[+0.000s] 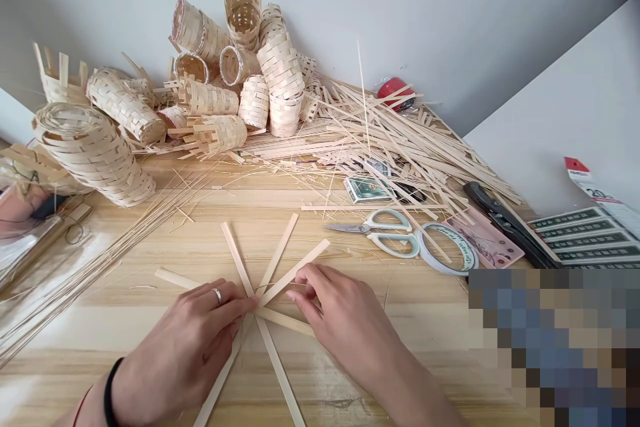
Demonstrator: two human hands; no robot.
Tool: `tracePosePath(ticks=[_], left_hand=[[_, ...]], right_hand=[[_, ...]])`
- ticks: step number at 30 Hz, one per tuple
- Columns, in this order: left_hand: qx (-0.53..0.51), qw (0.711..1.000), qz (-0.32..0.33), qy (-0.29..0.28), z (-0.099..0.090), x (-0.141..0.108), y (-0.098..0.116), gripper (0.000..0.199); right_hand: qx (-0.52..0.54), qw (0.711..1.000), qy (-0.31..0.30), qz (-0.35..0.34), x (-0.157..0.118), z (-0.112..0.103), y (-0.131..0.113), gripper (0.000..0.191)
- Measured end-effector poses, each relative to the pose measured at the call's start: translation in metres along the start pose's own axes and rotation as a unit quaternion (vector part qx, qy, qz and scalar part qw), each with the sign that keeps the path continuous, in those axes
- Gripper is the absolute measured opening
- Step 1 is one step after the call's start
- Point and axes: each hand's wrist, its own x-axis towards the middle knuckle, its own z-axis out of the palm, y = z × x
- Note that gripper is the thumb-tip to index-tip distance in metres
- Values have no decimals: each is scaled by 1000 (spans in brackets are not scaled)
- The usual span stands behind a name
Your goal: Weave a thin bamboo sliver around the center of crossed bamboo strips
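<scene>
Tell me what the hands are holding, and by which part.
The left hand pinches the crossed bamboo strips at their central crossing; the right hand holds them just beside it.

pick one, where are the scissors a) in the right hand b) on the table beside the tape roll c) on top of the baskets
B: the scissors lie on the wooden table beside the tape roll, while the right hand is on the crossed wooden strips.
</scene>
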Motion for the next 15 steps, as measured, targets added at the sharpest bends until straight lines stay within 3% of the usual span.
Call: tracePosePath(ticks=[8,12,15], left_hand=[[-17,1000,-4,-7,8,-2,-5,44],[-16,1000,-3,-13,8,-2,-7,45],[-14,1000,-2,-18,6,-1,-6,46]], right_hand=[[2,999,-40,-8,-2,-2,-5,11],[5,999,-44,-22,-3,0,-4,21],[12,999,-13,-40,-5,2,-4,34]])
